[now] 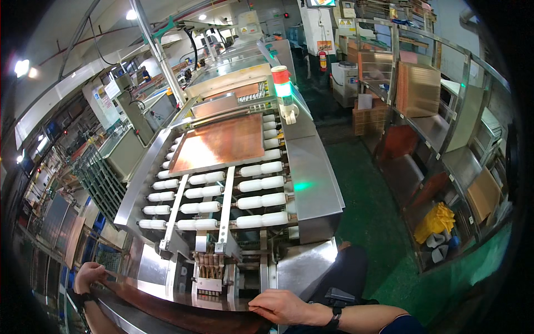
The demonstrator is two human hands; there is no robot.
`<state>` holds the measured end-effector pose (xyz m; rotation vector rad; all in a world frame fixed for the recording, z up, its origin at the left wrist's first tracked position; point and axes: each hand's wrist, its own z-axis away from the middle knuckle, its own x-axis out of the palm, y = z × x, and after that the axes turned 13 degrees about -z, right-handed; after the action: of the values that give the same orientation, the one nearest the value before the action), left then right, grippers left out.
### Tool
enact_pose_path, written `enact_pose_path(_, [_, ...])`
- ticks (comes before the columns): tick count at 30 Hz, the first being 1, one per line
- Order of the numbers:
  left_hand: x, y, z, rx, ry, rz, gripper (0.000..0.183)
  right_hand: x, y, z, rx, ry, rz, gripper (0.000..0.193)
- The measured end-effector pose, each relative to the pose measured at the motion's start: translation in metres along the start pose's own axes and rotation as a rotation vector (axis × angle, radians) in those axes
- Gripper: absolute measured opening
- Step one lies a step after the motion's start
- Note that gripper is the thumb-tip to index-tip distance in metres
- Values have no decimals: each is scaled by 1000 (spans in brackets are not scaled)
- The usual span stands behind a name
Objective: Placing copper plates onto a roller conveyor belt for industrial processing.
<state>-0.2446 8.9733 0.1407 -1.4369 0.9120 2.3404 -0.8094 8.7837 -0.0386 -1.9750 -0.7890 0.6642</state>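
A thin copper-coloured panel [167, 308] spans the lower edge, seen nearly edge-on. My left hand [92, 274] is closed on its left end, with fingers curled at the corner. At the opposite end my right hand [282, 306] grips the edge, thumb and fingers pressed together. Beyond the hands stands a conveyor with rows of white rollers [261, 184]. Another copper panel [222, 142] lies flat on the rollers farther up, shining with reflected light. Two pale metal bars [225, 209] run lengthwise between the rollers.
A signal light [282, 86] with a lit green section stands at the conveyor's right side, above a steel cover [311, 172]. To the right, a metal rack [439, 139] holds stacked panels, and a yellow cloth-like bundle [435, 221] sits low on it. Green floor [356, 167] runs between.
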Motion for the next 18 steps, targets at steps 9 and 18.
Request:
enact_pose_path(9, [-5,-17,-10,1,45,-72,27,3,6,3,-50,-7,68,14])
enact_pose_path(18, [-4,-18,-11,4,-4,12,30,2,2,4,-14,-4,79,13])
